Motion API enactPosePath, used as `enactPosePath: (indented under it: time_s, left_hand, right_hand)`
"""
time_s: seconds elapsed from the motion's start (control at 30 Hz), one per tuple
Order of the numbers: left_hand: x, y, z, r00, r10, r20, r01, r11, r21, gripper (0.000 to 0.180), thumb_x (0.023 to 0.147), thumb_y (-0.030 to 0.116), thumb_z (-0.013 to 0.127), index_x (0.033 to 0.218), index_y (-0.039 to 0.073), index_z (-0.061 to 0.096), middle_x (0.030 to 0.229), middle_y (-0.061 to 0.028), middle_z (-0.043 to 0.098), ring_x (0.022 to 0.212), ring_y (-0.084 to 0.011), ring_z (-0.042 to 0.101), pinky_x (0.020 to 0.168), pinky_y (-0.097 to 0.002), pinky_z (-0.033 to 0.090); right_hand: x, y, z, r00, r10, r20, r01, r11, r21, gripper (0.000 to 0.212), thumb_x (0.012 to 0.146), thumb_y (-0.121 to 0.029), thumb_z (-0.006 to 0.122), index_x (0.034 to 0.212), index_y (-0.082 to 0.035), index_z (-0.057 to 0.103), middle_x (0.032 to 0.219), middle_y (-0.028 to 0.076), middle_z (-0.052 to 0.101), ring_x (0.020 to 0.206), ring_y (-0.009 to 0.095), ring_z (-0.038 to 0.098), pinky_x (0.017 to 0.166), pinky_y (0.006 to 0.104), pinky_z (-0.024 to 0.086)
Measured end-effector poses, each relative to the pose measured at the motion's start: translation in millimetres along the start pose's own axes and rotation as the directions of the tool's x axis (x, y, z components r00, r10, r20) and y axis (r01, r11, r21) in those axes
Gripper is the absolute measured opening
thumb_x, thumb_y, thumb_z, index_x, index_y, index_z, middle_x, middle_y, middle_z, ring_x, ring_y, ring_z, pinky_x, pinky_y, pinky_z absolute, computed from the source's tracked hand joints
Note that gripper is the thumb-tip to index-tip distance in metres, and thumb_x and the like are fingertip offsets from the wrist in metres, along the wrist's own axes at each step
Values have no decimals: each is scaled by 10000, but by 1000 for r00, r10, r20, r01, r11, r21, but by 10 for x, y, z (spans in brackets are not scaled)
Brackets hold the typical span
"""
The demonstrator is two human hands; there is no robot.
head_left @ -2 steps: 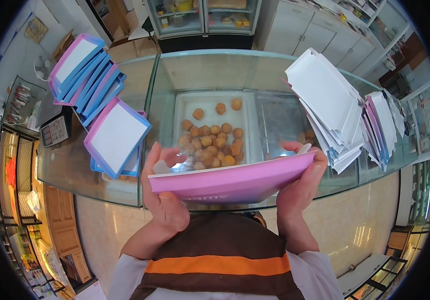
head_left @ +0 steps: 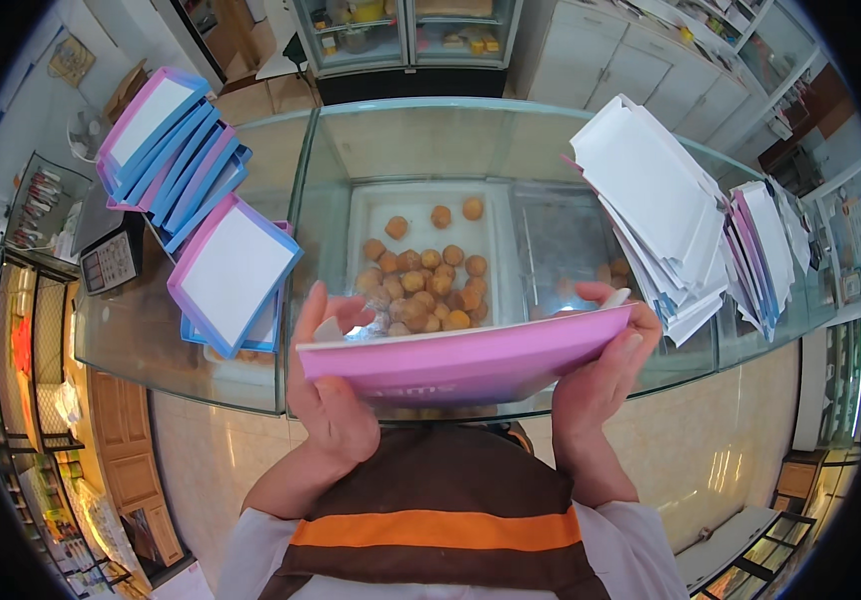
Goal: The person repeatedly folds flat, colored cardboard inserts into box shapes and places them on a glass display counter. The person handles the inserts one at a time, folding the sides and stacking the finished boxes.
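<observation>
Apparently for an even, level grip, the pink carton (head_left: 471, 362) is held by both ends, above the near edge of the glass counter (head_left: 141, 325). The left hand (head_left: 336, 415) has its fingers curled around the left end; the right hand (head_left: 599, 388) clasps the right. Box trays (head_left: 229, 255) at left and white flat pieces (head_left: 646, 190) at right seem stacked within arm's reach.

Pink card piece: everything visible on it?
The pink card piece looks like thin cardboard: pink face shading to purple, faint pale lettering, white upper edge, small white flaps raised at both ends. It tilts, right end higher in view, ends in the grip of the left hand and right hand, across the glass counter's near edge.
</observation>
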State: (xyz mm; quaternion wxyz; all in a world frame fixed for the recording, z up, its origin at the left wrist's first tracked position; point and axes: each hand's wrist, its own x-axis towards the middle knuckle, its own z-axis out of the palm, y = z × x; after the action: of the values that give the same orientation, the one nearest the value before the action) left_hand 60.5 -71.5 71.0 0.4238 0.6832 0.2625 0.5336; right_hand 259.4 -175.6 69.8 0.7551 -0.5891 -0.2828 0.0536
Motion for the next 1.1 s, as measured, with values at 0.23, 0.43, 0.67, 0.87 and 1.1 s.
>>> enactPosePath:
  time_s: [0.23,0.43,0.67,0.87,1.1]
  left_hand:
    - [3,19,5,977,-201,-71,200,979,-26,493,1117,333,395,1402,-67,438,1214,-143,593,1073,-174,581,932,-332,468]
    - [-5,-60,108,945,-205,-253,176,975,-132,161,1095,197,476,1006,66,497,986,-41,576,928,-95,536,862,-260,430]
    - [68,-51,-40,917,-388,-91,359,903,-235,156,1081,185,515,1078,32,546,984,-28,611,912,-71,537,850,-242,432]
    - [41,-57,8,865,-496,-72,482,863,-154,278,1100,251,488,1240,26,571,1060,-29,639,1012,-94,563,939,-268,433]
    - [197,21,76,935,-332,-128,299,928,-221,263,1109,257,464,1244,40,528,1160,-49,606,1067,-101,534,973,-283,413]
  right_hand:
    - [-116,-17,-208,993,-41,114,58,987,-152,248,1099,-273,450,1124,-26,437,1063,115,592,931,128,522,875,302,438]
    - [-75,-11,7,991,-137,6,136,990,35,183,1093,-204,474,1002,-46,495,941,36,572,839,73,465,777,255,401]
    - [24,-82,-197,974,157,163,-169,984,63,32,1047,-66,505,1044,-36,497,1020,60,619,869,64,528,798,240,438]
    - [-109,-90,-38,991,112,72,-116,992,59,167,1054,-90,504,1189,8,523,1121,88,637,985,102,585,901,273,468]
    - [-21,-111,37,992,117,48,-118,993,20,270,1090,-207,483,1226,15,556,1162,78,633,1044,113,575,945,290,455]
